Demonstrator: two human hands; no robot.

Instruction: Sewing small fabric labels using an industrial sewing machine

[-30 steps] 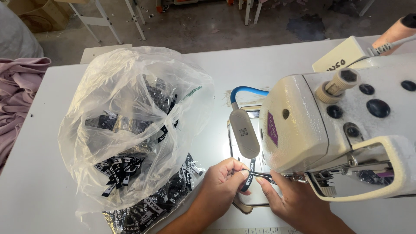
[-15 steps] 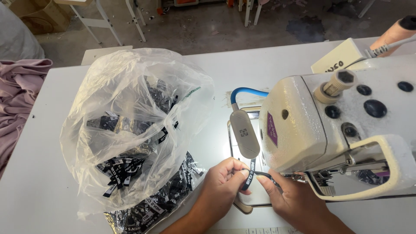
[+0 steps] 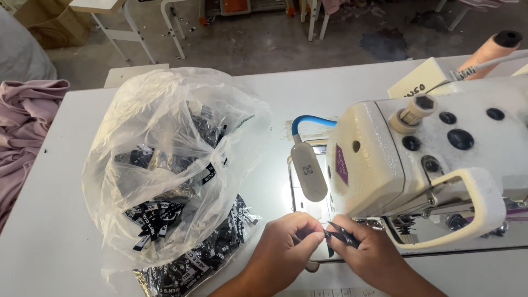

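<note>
Much of the small work was hard to read. The dark piece pinched between the two hands looked like a small black label [image 3: 336,235], though its far end was lost against the shadow under the sewing machine [image 3: 418,159], and the needle area behind it was hidden by the white guard. Both forearms were cut off by the near edge of the view.

A crumpled clear plastic bag [image 3: 165,143] stood toward the left half of the white surface [image 3: 49,236], holding a heap of black woven labels [image 3: 151,214] with white lettering too small to follow. A second, flatter packet of black labels [image 3: 192,261] lay under its near side, close to the surface's front edge. Pink cloth [image 3: 22,126] hung over the left edge.

The left hand [image 3: 289,242] was curled nearly closed, thumb and forefinger nipping the label's left end. The right hand [image 3: 366,250] was likewise closed, its fingertips gripping the other end, just in front of the machine's base and below the grey lamp head [image 3: 308,170].
</note>
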